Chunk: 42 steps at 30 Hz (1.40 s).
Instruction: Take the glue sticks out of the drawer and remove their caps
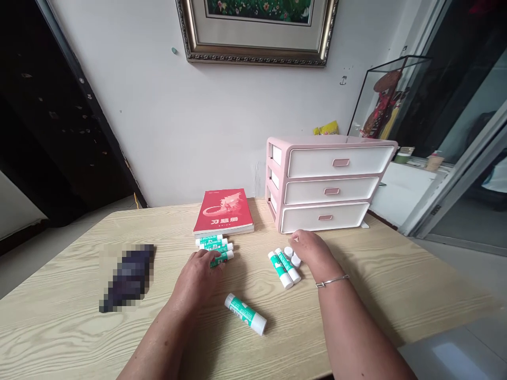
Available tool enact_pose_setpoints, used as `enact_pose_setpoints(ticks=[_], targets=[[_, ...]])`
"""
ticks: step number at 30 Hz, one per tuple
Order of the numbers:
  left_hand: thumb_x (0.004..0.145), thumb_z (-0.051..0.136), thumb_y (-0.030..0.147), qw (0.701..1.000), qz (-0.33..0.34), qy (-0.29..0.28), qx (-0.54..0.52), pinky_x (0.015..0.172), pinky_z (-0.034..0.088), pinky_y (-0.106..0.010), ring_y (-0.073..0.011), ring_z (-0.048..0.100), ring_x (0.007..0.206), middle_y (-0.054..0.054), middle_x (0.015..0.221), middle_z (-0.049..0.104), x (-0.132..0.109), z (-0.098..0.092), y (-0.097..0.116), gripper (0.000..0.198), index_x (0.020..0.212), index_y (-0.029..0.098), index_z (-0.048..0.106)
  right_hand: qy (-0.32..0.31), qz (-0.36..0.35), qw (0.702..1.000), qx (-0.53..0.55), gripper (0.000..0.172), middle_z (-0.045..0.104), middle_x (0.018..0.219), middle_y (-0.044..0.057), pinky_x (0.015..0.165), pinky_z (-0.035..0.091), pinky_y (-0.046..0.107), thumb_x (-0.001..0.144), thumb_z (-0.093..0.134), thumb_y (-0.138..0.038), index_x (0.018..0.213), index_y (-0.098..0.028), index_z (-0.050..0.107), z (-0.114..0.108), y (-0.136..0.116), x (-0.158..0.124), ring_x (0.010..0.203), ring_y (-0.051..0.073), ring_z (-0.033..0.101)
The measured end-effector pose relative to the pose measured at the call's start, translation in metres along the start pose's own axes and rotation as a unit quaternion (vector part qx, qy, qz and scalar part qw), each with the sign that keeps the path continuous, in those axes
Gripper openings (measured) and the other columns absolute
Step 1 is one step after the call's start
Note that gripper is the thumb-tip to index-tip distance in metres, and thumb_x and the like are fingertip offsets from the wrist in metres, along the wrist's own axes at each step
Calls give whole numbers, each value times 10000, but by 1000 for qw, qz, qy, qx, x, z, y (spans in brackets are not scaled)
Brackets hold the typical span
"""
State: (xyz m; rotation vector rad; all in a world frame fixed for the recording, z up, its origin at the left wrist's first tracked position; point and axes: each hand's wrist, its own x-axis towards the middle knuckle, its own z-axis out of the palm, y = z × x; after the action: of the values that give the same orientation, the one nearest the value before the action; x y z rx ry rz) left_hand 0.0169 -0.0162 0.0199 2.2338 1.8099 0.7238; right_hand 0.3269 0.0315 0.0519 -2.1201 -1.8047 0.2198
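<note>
In front of the book, several green-and-white glue sticks (214, 244) lie side by side. My left hand (200, 274) is closed over the nearest of them, fingers curled on its barrel. To the right, two more glue sticks (284, 268) lie parallel and slanted. White round ends (289, 253) show just behind them, next to my right hand (311, 250), which is curled closed; its fingertips and anything in them are hidden. A single larger-looking glue stick (245, 314) lies apart between my forearms. A bracelet (331, 281) circles my right wrist.
A red book (224, 211) lies near the table's back edge. Right of it stands a pink-and-white three-drawer unit (331, 191). A pixelated dark object (129, 278) rests on the wooden table (59, 316) at left. The wall behind carries a framed picture (257, 55).
</note>
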Motion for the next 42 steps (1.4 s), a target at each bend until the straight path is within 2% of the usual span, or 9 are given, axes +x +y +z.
enact_pose_setpoints(ticks=[4,7,10,16,23,30,34,37,42], targets=[[828,634,350,989,58,-103,-91,849,487,-331,-225,632,958,-66,1089,679,-13,-12,19,288,1076,238,729,73,-81,989,103,252,758,936,67,729,422,259,911,499,-276,960,-215,738,-9,-28,-22,878,196,676],[727,758,344,967,135,-185,-113,872,461,-320,-230,596,1020,-50,1111,665,-23,-16,37,341,1056,259,730,61,-155,969,181,228,738,796,23,666,413,237,909,508,-297,921,-224,724,-4,-46,-37,747,163,660],[628,853,352,954,187,-221,-73,884,413,-336,-240,565,1007,-22,975,671,-30,-13,52,350,948,269,739,49,-201,957,202,214,705,703,-3,594,374,238,909,520,-319,916,-226,713,6,-52,-44,645,150,616],[788,723,339,955,185,-229,-7,833,372,-345,-241,575,941,-47,920,689,-29,-9,63,137,870,229,711,31,-206,947,245,220,661,648,-20,567,343,244,921,529,-354,898,-225,706,19,-53,-45,582,135,563],[944,485,376,989,10,-140,-48,656,389,-289,-212,631,795,-47,939,703,-19,-13,50,250,1063,206,624,-34,-192,934,300,388,652,711,10,610,364,251,986,416,-492,860,-203,644,23,-65,-55,660,150,568],[966,479,363,995,46,-68,-50,765,447,-316,-252,666,960,-100,1133,696,-18,4,52,292,1197,207,565,-81,-203,922,321,405,601,700,1,611,343,249,1010,355,-484,777,-216,549,37,-78,-65,656,141,516],[976,464,393,993,50,-78,-70,774,465,-335,-269,674,944,-116,1068,712,-21,2,63,307,1166,184,585,-86,-164,907,379,255,602,715,-10,625,371,237,963,426,-342,804,-217,582,49,-81,-61,682,139,532],[995,421,446,983,66,-100,-135,762,471,-312,-227,659,854,-78,935,710,-24,-6,68,332,1061,191,623,-97,-138,890,424,196,524,613,-48,558,348,229,898,424,-234,896,-222,619,48,-82,-62,584,129,482],[971,429,565,942,35,-150,-298,600,473,-244,-135,552,644,-2,751,599,-27,-13,69,426,949,184,618,-69,-184,880,432,238,420,532,-72,512,309,227,854,391,-182,880,-213,626,36,-82,-70,512,119,385]])
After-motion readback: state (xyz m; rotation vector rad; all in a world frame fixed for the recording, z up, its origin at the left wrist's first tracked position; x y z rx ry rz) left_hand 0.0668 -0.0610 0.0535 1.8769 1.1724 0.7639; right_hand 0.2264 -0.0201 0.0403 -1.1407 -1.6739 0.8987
